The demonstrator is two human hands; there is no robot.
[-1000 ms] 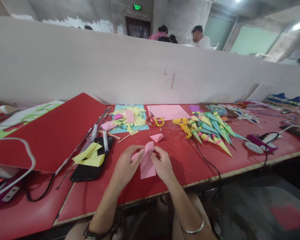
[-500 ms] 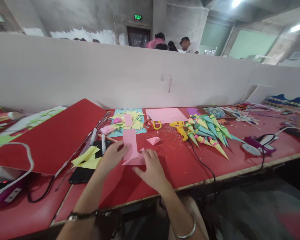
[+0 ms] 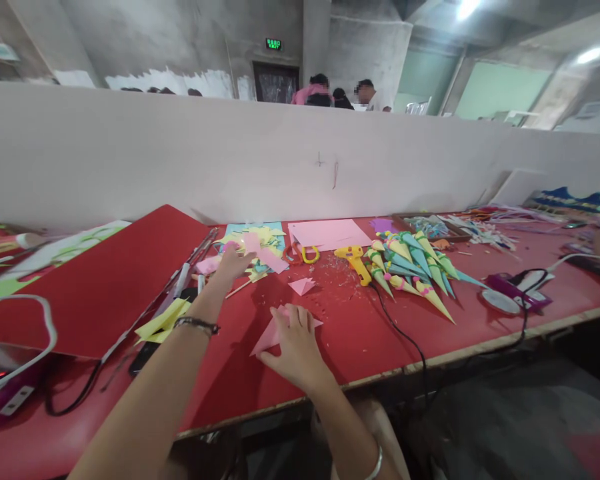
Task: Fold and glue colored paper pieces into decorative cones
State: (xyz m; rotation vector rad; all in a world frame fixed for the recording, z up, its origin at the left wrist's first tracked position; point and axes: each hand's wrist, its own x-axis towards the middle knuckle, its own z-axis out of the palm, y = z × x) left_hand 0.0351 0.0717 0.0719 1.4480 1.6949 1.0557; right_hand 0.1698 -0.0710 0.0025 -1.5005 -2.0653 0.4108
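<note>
My left hand (image 3: 234,263) reaches over the scrap pile, fingers apart, with the thumb by the end of a pink paper strip (image 3: 273,261). Whether the thumb still touches that strip is hard to see. Beneath my right hand (image 3: 296,341) lies a folded pink paper triangle (image 3: 266,339) on the red table. The fingers rest on the triangle with the thumb spread out, and they cover its middle. Just beyond it sits a small pointed pink folded piece (image 3: 303,287). Yellow and pink scraps (image 3: 266,235) are heaped on a light blue sheet.
Orange-and-yellow-handled scissors (image 3: 310,254) and a yellow glue gun (image 3: 356,261) with a black cord lie beyond my hands. Several paper cones (image 3: 420,267) are piled to the right. A large red board (image 3: 105,287) and folded yellow paper (image 3: 164,320) are at left.
My left hand has carried the pink strip forward onto the scrap pile and its fingers have spread. My right hand has moved slightly nearer and now rests on the pink triangle.
</note>
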